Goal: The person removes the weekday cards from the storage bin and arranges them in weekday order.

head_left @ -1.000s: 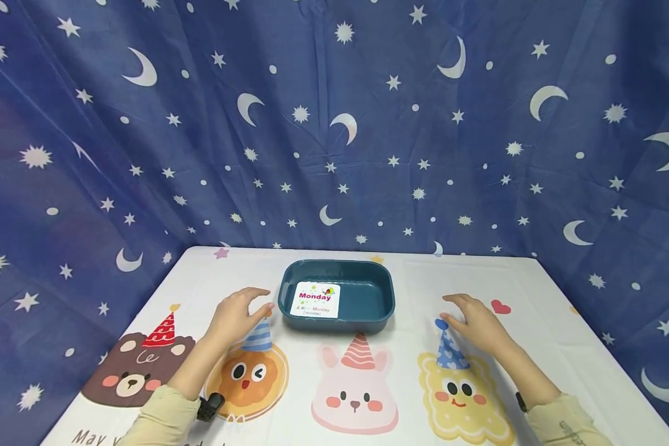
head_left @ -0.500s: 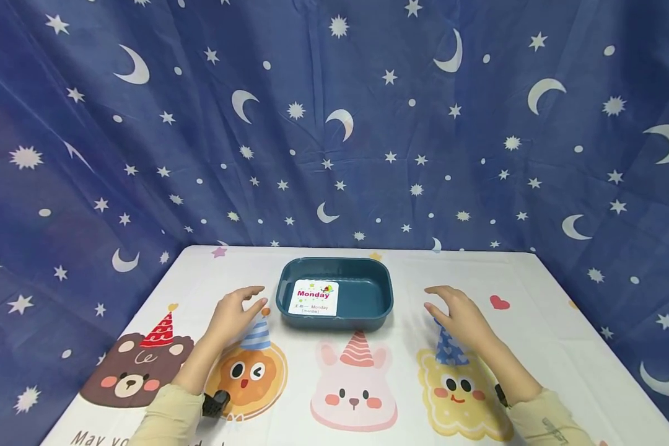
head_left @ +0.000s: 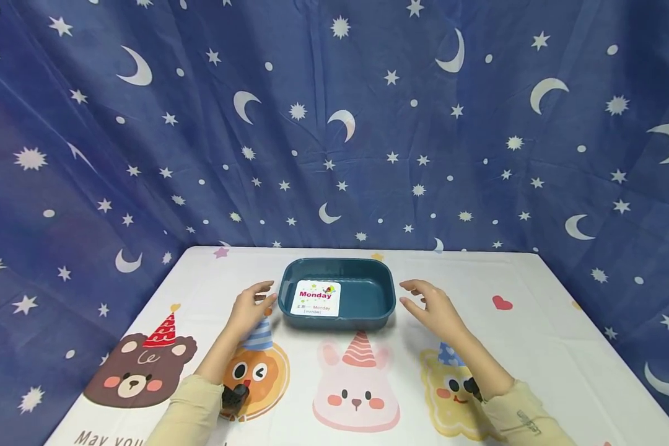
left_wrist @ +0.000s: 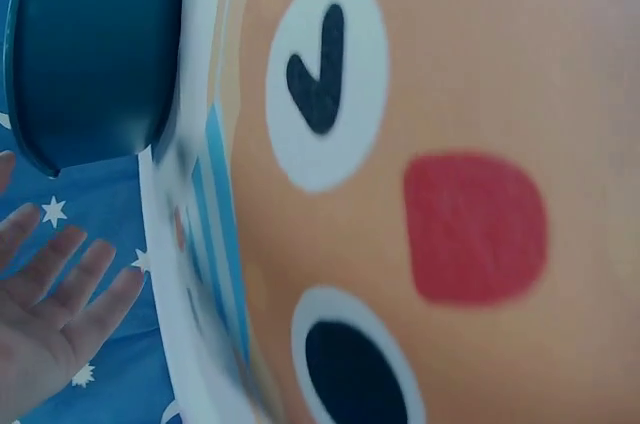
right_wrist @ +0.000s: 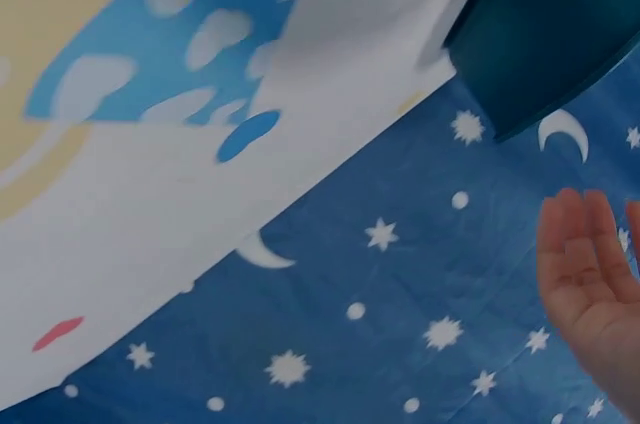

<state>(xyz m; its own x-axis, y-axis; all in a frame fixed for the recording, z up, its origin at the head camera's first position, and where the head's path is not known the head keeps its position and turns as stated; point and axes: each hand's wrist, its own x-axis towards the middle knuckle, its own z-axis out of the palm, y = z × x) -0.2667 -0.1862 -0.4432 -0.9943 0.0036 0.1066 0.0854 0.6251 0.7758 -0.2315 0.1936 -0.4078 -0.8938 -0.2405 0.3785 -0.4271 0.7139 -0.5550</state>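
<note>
I see the fingers of the left hand [head_left: 252,310] loosely bent and spread, thumb apart from the rest, holding nothing. The fingers of the right hand [head_left: 436,308] lie close together, slightly bent, with the thumb apart and nothing between.

Between the two sets of fingertips sits a dark teal, rounded-rectangular, plastic-looking tray [head_left: 368,323]. The right fingertips are just beside its end; from my angle I can't be sure whether the left thumb tip touches the rim. Inside, on the side nearer the left fingers, I read "Monday" on a white, round-cornered card [head_left: 316,298].

Under the fingers I have a white printed tablecloth [head_left: 568,353]. A brown cartoon bear [head_left: 136,378] lies left of the left fingers, a pink cartoon rabbit [head_left: 357,409] nearer me than both sets, and a small red heart [head_left: 502,303] right of the right fingers. Behind the wrists are pale yellow sleeves [head_left: 192,409]. Beyond all the fingertips hangs a blue fabric curtain [head_left: 368,204] with white moons and stars.
</note>
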